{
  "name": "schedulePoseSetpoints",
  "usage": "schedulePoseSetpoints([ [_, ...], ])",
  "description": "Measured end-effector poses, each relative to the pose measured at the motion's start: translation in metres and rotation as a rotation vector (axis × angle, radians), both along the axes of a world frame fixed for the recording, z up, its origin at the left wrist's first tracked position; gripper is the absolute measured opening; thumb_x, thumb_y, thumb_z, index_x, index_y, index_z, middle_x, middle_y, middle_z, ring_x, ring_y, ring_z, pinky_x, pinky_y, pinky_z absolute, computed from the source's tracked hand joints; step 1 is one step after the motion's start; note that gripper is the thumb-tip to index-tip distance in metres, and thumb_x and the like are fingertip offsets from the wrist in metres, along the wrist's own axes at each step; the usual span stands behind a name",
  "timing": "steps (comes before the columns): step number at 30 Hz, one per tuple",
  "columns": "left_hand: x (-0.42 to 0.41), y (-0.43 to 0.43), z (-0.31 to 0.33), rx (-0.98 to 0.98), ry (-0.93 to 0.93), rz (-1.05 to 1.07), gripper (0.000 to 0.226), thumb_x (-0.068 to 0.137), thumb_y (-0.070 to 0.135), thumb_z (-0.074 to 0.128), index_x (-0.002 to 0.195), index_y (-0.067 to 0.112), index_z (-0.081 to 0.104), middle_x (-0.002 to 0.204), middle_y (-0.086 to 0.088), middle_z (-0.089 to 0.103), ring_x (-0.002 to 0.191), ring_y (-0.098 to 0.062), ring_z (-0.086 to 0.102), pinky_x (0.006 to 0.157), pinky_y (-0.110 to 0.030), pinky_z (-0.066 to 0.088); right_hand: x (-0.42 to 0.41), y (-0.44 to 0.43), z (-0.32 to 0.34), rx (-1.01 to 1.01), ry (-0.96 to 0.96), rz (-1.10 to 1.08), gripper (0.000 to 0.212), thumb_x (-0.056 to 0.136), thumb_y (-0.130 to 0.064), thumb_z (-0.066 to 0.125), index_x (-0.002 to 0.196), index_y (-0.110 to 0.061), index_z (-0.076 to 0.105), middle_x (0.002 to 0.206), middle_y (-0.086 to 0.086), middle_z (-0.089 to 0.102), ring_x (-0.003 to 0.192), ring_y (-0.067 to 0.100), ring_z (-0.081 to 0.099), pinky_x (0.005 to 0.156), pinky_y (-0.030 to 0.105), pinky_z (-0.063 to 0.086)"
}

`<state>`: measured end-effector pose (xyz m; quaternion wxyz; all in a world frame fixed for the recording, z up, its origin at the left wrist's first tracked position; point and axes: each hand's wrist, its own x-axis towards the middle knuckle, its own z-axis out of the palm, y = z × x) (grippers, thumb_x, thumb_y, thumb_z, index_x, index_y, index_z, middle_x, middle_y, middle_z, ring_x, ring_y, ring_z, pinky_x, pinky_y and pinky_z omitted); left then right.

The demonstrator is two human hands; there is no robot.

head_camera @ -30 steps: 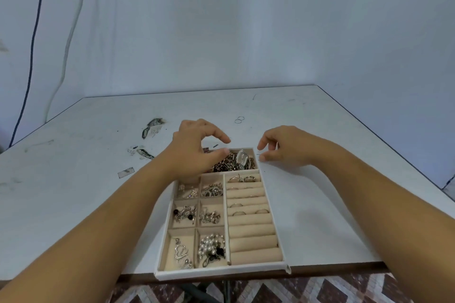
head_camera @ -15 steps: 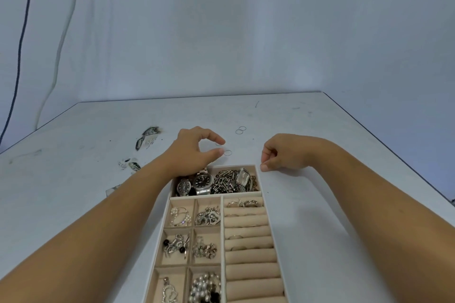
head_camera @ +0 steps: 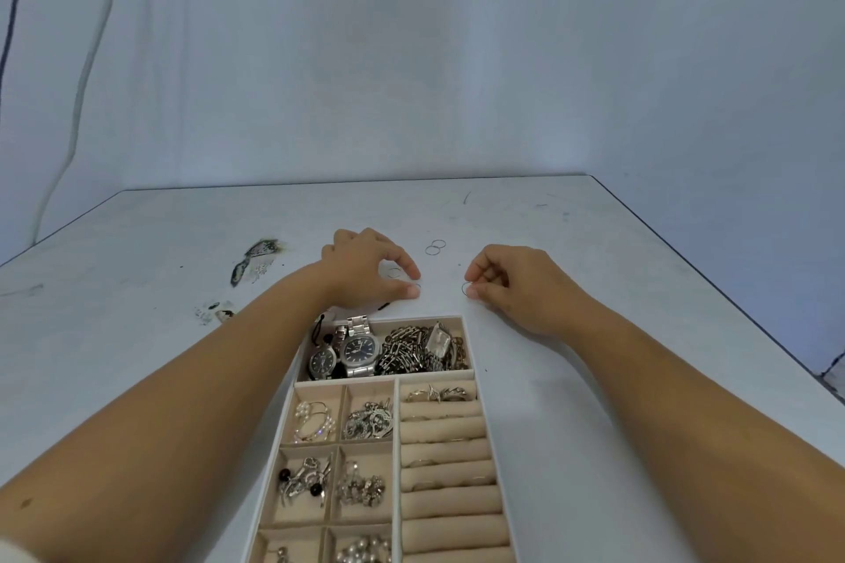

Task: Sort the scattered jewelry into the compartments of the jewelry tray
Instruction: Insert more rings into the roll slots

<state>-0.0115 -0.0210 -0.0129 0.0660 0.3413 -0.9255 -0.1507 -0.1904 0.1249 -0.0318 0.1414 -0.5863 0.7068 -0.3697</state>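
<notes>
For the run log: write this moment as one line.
left hand: arched over thin metal ring on white table | right hand: pinches thin wire hoop | cream jewelry tray: partly filled

The table (head_camera: 594, 288) is matt white and smooth, though scuffed with dark marks, and the backdrop (head_camera: 457, 59) behind it looks like plain cloth. The jewelry tray (head_camera: 478, 375) has a soft, matt beige lining like velvet. In it the watches (head_camera: 361, 350) are polished shiny metal and the pearls (head_camera: 304, 411) glossy — the thin ring (head_camera: 465, 288) is fine bare wire.

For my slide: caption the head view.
Right hand pinches thin ring; left hand hovers over second ring, beyond the jewelry tray.
</notes>
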Motion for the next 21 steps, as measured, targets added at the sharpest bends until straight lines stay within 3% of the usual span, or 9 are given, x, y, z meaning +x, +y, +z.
schedulePoseSetpoints([
  [9,-0.012,-0.004,0.004,0.062,-0.164,0.023,0.020,0.081,0.053,0.066,0.096,0.040,0.065,0.138,0.003,0.038,0.132,-0.026,0.023,0.106,-0.046,0.027,-0.004,0.003,0.001,0.001,0.082,-0.023,0.012,0.084,-0.018,0.070,0.081,-0.028,0.064,0.081,-0.010,0.065,0.074,0.001,0.058,0.063,0.005,0.042],
  [14,-0.014,0.000,0.004,-0.025,-0.199,-0.002,0.016,0.085,0.051,0.061,0.092,0.037,0.057,0.138,0.003,0.039,0.130,-0.027,0.027,0.103,-0.042,0.027,0.000,0.005,0.002,-0.009,0.088,-0.016,0.014,0.084,-0.017,0.070,0.081,-0.029,0.063,0.080,-0.011,0.064,0.073,-0.001,0.058,0.063,0.003,0.041],
  [18,-0.014,0.003,0.005,-0.075,-0.133,-0.029,0.017,0.086,0.049,0.062,0.084,0.033,0.057,0.113,0.011,0.054,0.112,-0.017,0.040,0.093,-0.037,0.027,0.000,0.008,0.005,-0.025,0.106,-0.025,0.012,0.084,-0.016,0.070,0.083,-0.027,0.064,0.077,-0.013,0.063,0.071,-0.004,0.058,0.062,0.004,0.041],
  [21,-0.002,0.013,0.013,0.116,0.113,-0.045,0.019,0.081,0.037,0.073,0.074,0.027,0.058,0.079,0.013,0.059,0.079,-0.010,0.052,0.079,-0.026,0.038,0.003,0.013,0.018,-0.042,0.156,-0.032,0.007,0.084,-0.016,0.069,0.086,-0.023,0.068,0.075,-0.017,0.062,0.068,-0.011,0.056,0.063,0.001,0.038],
])
